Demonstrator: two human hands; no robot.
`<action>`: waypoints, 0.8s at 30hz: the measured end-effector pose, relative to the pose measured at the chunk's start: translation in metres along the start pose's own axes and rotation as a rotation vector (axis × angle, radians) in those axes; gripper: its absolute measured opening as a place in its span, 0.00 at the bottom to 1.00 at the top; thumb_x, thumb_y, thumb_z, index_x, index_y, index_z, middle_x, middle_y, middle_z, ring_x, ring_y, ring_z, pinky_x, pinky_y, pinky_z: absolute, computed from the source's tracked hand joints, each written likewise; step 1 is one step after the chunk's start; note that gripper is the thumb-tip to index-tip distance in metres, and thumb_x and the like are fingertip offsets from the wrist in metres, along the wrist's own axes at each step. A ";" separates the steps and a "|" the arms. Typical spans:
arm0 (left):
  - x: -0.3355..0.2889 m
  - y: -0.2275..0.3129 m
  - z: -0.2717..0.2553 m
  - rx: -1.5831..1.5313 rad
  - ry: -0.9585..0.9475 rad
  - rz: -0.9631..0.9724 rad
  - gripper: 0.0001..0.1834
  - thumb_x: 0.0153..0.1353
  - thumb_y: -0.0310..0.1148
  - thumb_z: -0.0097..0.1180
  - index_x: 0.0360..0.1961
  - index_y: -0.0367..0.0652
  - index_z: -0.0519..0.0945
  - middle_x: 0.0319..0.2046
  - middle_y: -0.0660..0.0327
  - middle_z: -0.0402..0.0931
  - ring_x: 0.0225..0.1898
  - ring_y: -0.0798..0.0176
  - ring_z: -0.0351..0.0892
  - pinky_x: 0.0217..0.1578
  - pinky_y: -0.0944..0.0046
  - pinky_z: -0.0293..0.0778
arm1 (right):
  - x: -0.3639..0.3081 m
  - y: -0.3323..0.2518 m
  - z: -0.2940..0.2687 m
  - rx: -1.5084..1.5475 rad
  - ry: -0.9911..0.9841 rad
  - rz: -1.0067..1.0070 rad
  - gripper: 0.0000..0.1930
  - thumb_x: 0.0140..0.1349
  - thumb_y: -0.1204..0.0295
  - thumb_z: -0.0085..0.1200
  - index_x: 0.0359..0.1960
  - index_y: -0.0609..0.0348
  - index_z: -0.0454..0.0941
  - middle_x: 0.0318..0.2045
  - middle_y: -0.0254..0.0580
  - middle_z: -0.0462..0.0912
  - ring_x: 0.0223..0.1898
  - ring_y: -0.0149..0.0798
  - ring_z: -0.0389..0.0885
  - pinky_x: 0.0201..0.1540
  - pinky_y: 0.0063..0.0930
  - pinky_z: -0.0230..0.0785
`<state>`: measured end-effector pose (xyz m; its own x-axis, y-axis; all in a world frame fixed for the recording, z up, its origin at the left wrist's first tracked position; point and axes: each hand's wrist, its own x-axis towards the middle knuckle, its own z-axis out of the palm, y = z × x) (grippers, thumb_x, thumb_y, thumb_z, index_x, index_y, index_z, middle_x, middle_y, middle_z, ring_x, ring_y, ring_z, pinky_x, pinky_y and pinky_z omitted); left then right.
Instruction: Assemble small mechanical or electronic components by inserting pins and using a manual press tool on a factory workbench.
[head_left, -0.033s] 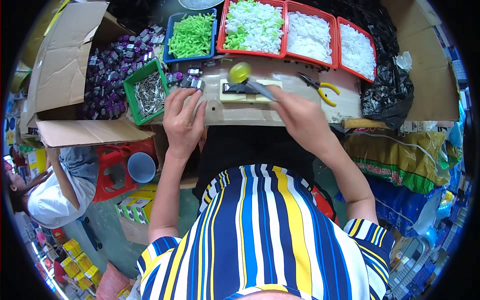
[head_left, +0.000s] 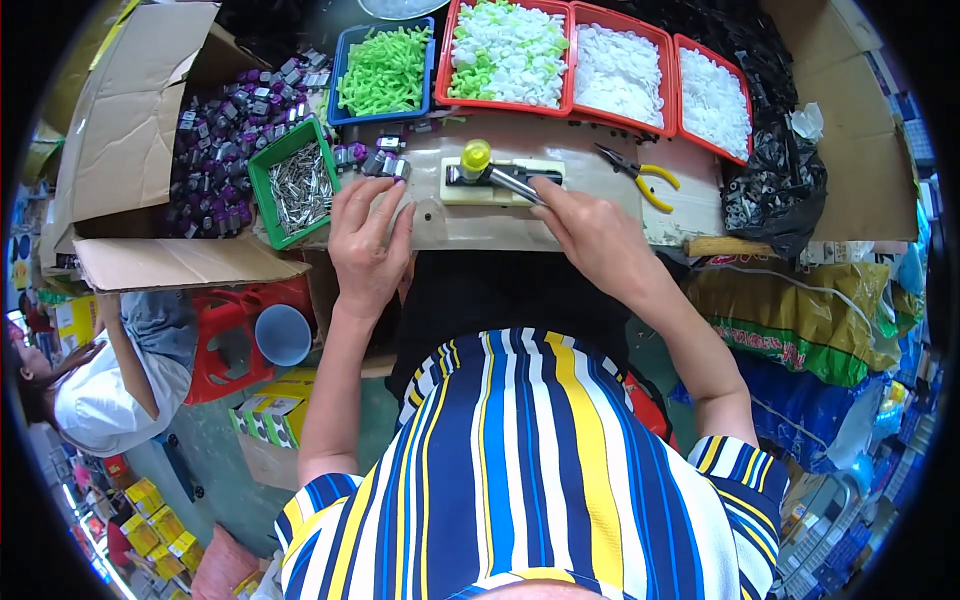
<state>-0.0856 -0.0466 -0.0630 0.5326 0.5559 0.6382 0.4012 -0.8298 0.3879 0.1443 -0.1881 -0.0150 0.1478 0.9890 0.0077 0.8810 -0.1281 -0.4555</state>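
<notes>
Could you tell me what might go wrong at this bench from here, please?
The right hand works the metal lever of the small press; fingertips by its base could get pinched. The left hand rests beside loose purple parts near the green tray and might knock them off the board's edge.

Small assembly workshop, red trays (head_left: 573, 105) of plastic parts, pliers (head_left: 640, 175), cardboard boxes (head_left: 120, 110)

Both hands reach forward — left hand (head_left: 370, 245) flat, fingers spread; right hand (head_left: 590, 235) pinched closed.
</notes>
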 end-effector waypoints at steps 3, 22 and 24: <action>-0.005 0.005 0.000 -0.022 -0.020 -0.017 0.15 0.51 0.21 0.66 0.42 0.37 0.84 0.42 0.56 0.79 0.49 0.49 0.76 0.50 0.54 0.73 | 0.001 0.003 -0.008 0.049 0.050 -0.107 0.15 0.67 0.70 0.54 0.52 0.62 0.77 0.33 0.57 0.82 0.32 0.58 0.81 0.35 0.44 0.73; 0.039 0.031 0.063 -0.115 -0.279 0.234 0.17 0.53 0.30 0.67 0.46 0.40 0.82 0.42 0.55 0.78 0.49 0.49 0.73 0.50 0.54 0.73 | -0.041 0.070 0.005 -0.230 0.548 -0.161 0.12 0.60 0.73 0.61 0.46 0.58 0.82 0.40 0.47 0.81 0.38 0.49 0.82 0.40 0.37 0.74; 0.040 0.030 0.061 -0.122 -0.297 0.228 0.18 0.53 0.30 0.67 0.46 0.40 0.83 0.42 0.55 0.78 0.48 0.49 0.73 0.50 0.55 0.73 | -0.055 0.053 0.012 -0.098 0.484 -0.165 0.12 0.59 0.74 0.62 0.46 0.59 0.82 0.39 0.46 0.81 0.38 0.49 0.82 0.40 0.37 0.74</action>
<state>-0.0073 -0.0465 -0.0665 0.7976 0.3321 0.5036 0.1661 -0.9234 0.3459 0.1773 -0.2486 -0.0505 0.1732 0.8523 0.4936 0.9448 -0.0022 -0.3277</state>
